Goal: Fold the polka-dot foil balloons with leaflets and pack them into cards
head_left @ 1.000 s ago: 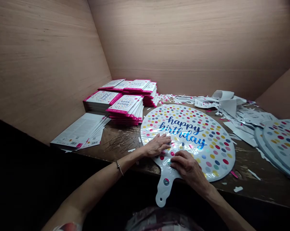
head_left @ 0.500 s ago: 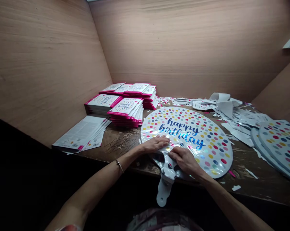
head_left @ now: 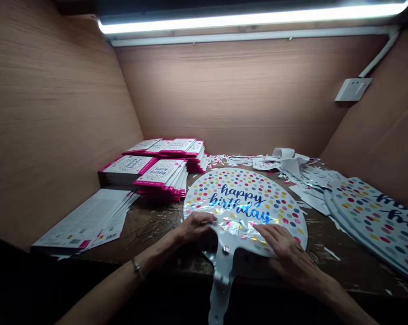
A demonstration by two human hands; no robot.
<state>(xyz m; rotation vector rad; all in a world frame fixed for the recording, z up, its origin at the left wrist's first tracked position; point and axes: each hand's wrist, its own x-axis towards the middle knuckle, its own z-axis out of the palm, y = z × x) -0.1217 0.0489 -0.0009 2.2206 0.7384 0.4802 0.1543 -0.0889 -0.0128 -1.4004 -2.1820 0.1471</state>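
Note:
A round foil balloon [head_left: 244,189], white with coloured dots and blue "happy birthday" lettering, lies flat on the bench. Its near part is creased and folded over, and its long silver-white tail [head_left: 221,275] hangs past the front edge. My left hand [head_left: 197,225] is closed in a pinch on the balloon just left of the tail's base. Stretched out to the right of the tail, my right hand [head_left: 288,253] rests on the balloon's near right part with its fingers extended.
Pink-and-white printed packets [head_left: 159,174] are stacked at the back left, with more cards [head_left: 85,221] lying face down in front. On the right sit stacked flat balloons [head_left: 369,212]. Paper strips and scraps [head_left: 292,164] litter the bench [head_left: 346,266]. Wooden walls enclose it.
The view has tilted upward. My left hand went from lying flat to pinching the balloon beside the tail. My right hand let go near the tail's base and moved right, fingers straightened.

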